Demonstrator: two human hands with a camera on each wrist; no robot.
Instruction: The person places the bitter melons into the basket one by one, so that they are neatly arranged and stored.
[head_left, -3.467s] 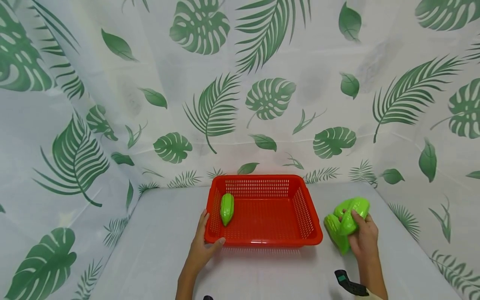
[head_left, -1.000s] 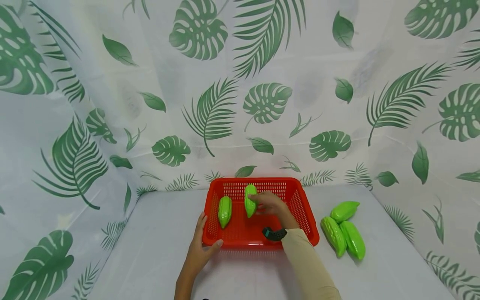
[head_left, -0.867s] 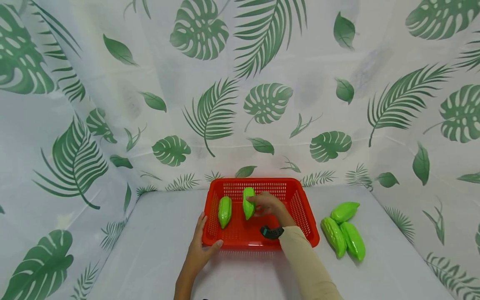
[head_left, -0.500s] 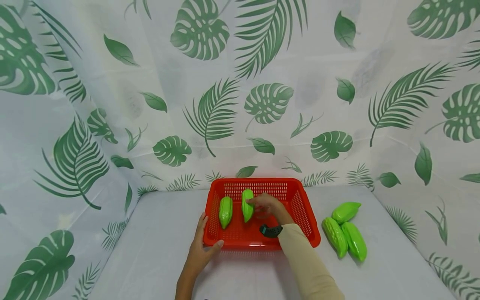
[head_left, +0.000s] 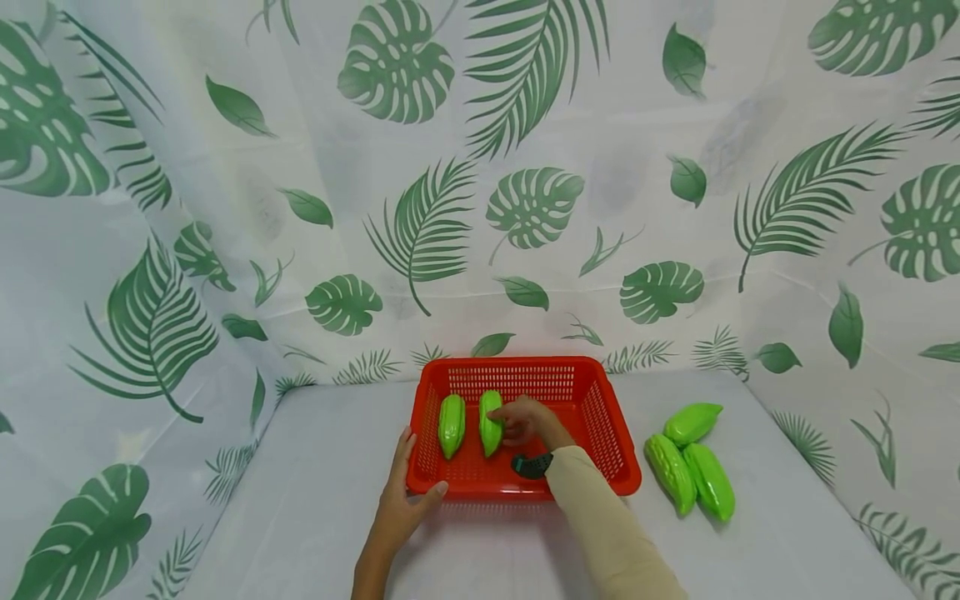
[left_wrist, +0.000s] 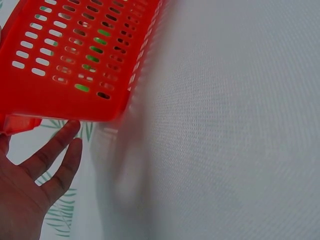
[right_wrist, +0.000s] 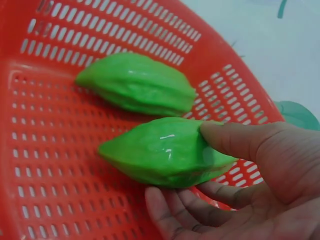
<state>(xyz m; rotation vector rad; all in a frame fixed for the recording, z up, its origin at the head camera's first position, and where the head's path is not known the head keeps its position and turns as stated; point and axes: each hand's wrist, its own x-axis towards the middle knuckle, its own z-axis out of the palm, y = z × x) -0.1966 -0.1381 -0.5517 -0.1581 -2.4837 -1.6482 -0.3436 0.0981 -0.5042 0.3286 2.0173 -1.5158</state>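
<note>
"What's in the head view?"
"The right hand pinches a green fruit inside the red basket, next to another fruit. Three more fruits lie outside on the table."
"And the left wrist view?"
"The left hand has spread fingers by the basket's corner."
"And the right wrist?"
"The thumb is on one side, fingers on the other."

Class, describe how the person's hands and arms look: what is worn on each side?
The left hand and right hand are bare, without gloves. On the right, a plain beige sleeve reaches the wrist, where a dark strap-like piece with a small teal patch shows. The left forearm is uncovered as far as it shows.
</note>
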